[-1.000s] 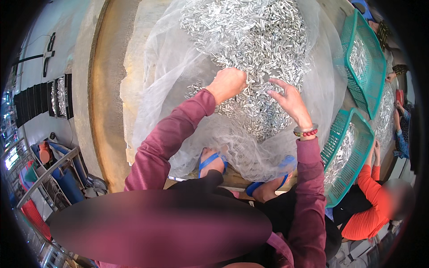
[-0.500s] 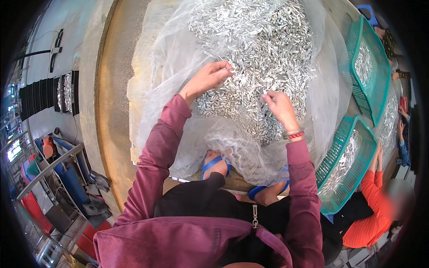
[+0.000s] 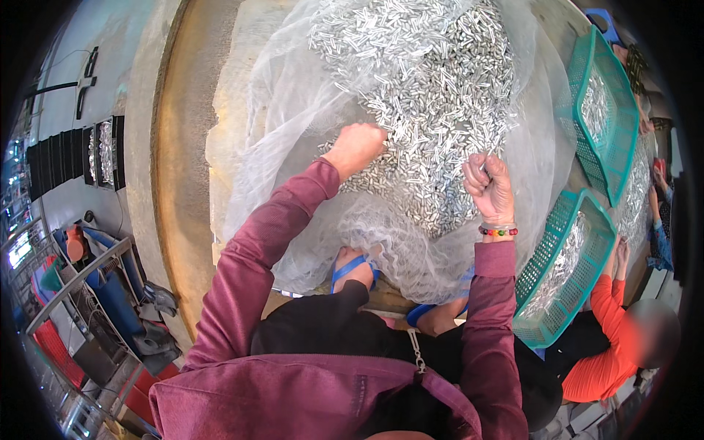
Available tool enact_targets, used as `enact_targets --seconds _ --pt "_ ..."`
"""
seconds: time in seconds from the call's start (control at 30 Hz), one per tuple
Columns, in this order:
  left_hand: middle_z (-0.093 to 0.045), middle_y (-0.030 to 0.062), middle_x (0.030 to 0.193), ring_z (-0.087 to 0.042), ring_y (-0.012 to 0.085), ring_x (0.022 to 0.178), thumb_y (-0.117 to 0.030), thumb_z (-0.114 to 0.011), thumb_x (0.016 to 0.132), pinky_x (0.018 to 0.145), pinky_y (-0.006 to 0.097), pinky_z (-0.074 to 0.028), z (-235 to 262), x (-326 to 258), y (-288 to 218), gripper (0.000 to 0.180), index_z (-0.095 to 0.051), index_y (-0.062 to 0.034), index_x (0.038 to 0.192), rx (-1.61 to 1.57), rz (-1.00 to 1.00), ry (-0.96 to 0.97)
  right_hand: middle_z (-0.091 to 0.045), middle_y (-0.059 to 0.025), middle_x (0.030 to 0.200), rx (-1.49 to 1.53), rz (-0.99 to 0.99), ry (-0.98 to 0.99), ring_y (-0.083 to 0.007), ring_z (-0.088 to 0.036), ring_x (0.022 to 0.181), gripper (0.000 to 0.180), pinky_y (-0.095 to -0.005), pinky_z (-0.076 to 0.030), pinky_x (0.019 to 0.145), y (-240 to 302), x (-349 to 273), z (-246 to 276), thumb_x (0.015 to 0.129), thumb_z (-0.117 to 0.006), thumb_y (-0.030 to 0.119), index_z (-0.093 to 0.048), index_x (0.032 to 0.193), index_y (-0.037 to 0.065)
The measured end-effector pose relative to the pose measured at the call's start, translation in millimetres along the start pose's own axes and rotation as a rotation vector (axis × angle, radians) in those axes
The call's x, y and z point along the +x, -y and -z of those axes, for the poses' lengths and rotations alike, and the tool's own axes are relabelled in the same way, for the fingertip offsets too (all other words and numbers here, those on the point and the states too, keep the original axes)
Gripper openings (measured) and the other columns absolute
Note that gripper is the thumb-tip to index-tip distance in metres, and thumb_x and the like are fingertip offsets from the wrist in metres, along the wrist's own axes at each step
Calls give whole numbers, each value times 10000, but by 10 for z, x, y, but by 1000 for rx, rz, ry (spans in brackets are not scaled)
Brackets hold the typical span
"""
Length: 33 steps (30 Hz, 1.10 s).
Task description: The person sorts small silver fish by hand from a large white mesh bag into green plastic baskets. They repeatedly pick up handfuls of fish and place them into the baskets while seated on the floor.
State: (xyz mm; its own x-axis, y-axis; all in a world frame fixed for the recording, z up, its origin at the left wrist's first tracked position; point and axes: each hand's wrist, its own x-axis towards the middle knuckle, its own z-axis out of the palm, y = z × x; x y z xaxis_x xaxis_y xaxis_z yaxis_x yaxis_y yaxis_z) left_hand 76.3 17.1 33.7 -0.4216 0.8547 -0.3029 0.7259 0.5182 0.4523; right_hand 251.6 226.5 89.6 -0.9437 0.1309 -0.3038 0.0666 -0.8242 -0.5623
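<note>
On white mesh net [image 3: 293, 147]: L hand [image 3: 357, 147] & R hand [image 3: 488, 185] both fisted, scooping small metal pieces [image 3: 425, 95] from heap; net contains spill.

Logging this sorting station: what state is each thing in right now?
left hand: closed, resting on the parts
right hand: fisted, raised above the pile
small metal parts: heaped loose on the mesh
white mesh sheet: spread out, rumpled
near green basket: partly filled
far green basket: partly filled
</note>
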Motion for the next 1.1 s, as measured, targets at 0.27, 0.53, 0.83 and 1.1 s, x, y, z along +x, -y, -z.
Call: enact_targets --seconds 0.27,0.53,0.83,1.1 --pt "-672 135 795 -646 286 728 -238 -648 767 693 382 -496 147 60 74 199 -687 -75 875 -388 68 -18 -384 -3 609 -152 4 60 -77 -317 537 329 -210 -207 438 88 -12 -62 894 -540 271 -510 672 30" --pt "-614 37 846 -559 138 701 -198 -625 807 582 260 -436 269 -16 174 180 -607 -39 888 -1068 173 178 -578 7 669 -1112 -368 -150 -89 -495 618 270 -245 -377 583 -339 91 32 832 -514 228 -666 818 5" --pt "-548 89 849 -509 118 662 -211 -376 841 423 196 -374 519 -127 140 324 -562 18 975 -1655 -17 258 -631 -215 719 -2016 -26 -307 -380 -633 710 292 -465 -482 634 -747 207 39 763 -691 273 -619 730 -8" --pt "-655 62 811 -646 247 744 -201 -661 799 608 354 -510 138 1 49 221 -651 -65 973 -24 -139 -83 -525 0 637 -588 -209 -385 -101 -442 528 203 -219 -330 447 -358 164 20 801 -686 184 -617 877 9"
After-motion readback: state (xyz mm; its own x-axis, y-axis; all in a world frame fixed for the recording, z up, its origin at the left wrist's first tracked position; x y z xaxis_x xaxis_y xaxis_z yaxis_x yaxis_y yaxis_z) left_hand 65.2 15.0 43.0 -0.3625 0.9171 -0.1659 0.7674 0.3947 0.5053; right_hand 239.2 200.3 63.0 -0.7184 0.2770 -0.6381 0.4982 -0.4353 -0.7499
